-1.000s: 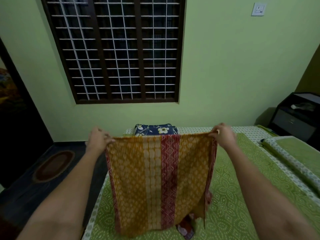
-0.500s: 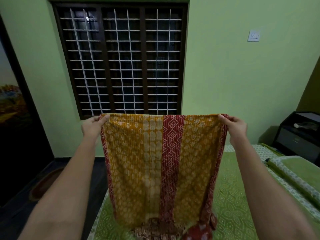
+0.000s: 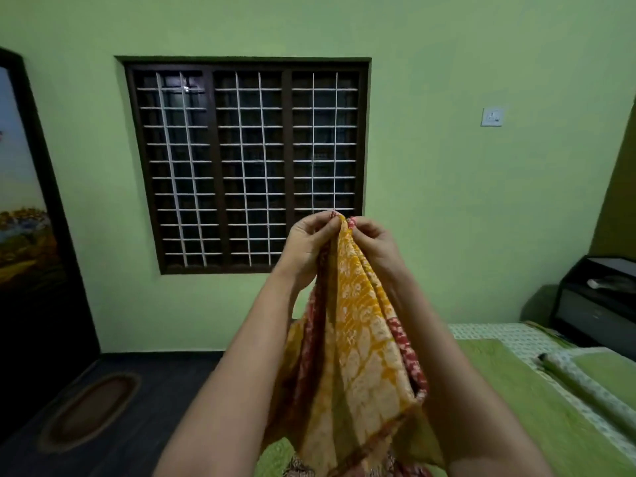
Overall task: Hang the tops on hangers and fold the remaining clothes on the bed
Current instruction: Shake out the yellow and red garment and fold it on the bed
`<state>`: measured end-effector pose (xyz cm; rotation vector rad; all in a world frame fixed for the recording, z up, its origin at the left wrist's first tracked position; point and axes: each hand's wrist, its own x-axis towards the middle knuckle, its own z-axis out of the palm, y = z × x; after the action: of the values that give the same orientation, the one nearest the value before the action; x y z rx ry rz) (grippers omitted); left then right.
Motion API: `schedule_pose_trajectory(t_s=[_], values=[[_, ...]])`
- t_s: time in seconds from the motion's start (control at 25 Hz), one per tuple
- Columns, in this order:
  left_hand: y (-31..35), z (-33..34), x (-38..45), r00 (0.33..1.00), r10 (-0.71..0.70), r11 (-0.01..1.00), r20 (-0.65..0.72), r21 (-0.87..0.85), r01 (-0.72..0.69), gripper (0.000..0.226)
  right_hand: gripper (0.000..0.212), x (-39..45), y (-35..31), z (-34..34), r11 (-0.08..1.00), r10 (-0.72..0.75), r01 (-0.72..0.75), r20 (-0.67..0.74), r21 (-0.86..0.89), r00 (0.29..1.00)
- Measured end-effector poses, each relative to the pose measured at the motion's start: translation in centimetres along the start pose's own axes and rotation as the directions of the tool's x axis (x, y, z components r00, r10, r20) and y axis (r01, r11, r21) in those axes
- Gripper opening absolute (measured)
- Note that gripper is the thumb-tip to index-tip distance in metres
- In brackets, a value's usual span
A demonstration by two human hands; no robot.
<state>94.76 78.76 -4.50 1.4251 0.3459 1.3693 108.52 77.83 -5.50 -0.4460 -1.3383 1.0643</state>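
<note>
Head view: left hand point(image 3: 307, 243) and right hand point(image 3: 373, 243) meet at chest height, fingers of each curled and pinching the top corners of the yellow-and-red cloth point(image 3: 354, 346), which hangs doubled above the bed point(image 3: 537, 407). Judged: first fold formed, further folds and laying down outstanding (no hangers or other clothes in view).

dim indoor light | soft motion blur | wide-angle bending at edges | no glare
</note>
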Motion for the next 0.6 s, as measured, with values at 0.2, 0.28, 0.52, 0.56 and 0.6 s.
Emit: schedule_pose_trajectory(t_s=[0.2,0.28,0.52,0.56,0.6], values=[[-1.1,-0.4,0.1,0.994,-0.056,0.998,0.089,-0.009,0.057,0.031,0.038,-0.4,-0.2,-0.6,1.0,-0.029,0.029,0.012,0.006,0.999],[-0.6,0.0,-0.2,0.994,-0.067,0.997,0.086,-0.017,0.069,0.023,0.027,-0.3,-0.2,-0.8,0.999,-0.033,0.033,0.028,0.01,0.999],[0.3,-0.2,-0.5,0.97,-0.153,0.985,0.191,0.11,0.134,0.021,0.033,-0.6,-0.5,-1.6,0.99,0.062,-0.061,0.007,-0.126,0.998],[0.4,-0.4,-0.5,0.962,-0.166,0.98,0.215,0.141,0.138,0.024,0.024,-0.7,-0.7,-1.8,0.983,0.076,-0.075,0.002,-0.169,0.997],[0.4,-0.6,-0.5,0.959,-0.168,0.976,0.227,0.173,0.131,0.023,0.016,-0.8,-1.0,-1.9,0.968,0.092,-0.092,-0.01,-0.234,0.996]])
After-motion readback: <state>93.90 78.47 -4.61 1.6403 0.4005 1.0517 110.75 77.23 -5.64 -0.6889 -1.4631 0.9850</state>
